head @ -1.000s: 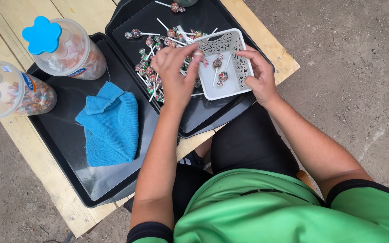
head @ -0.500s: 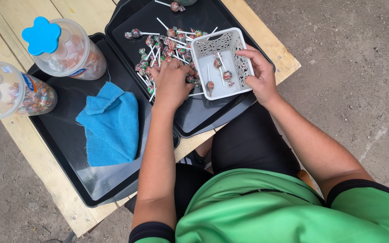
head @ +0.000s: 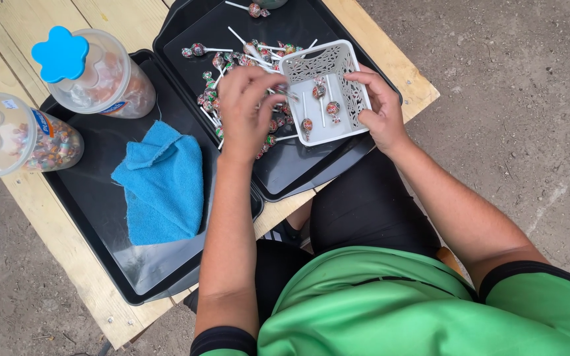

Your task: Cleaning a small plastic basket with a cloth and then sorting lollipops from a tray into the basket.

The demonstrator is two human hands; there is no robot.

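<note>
Gripping the right rim of a small white perforated plastic basket (head: 328, 92), right hand (head: 380, 109) at upper centre-right of the frame, thumb on the near edge and fingers curled over the far wall. Lying inside the basket, a few wrapped lollipops with white sticks (head: 318, 99), apart from one another on its floor. Hovering just left of the basket, left hand (head: 249, 109), fingers bent and drawn together at the tips, pinching a lollipop by its stick at the basket's left edge; exact contact partly hidden by the fingers. Spread beneath and beyond that hand, a loose pile of wrapped lollipops (head: 222, 62), on the floor of a black rectangular plastic tray (head: 298, 171) at upper centre. Resting tilted on the same tray, the basket, its far end raised. Overlapping the left edge of that tray, a second black rectangular plastic tray (head: 100, 217), lower left of centre. Lying on the second tray, a crumpled blue microfibre cloth (head: 163, 181), touching no other item. Lying on its side at upper left, a clear plastic jar with a blue flower-shaped lid (head: 94, 72), on the second tray's far end. Lying at far left, a second clear plastic jar filled with wrapped sweets (head: 21, 135), on its side at the tray's rim. Supporting both trays, a pale wooden plank table (head: 390, 62) over bare ground.
</note>
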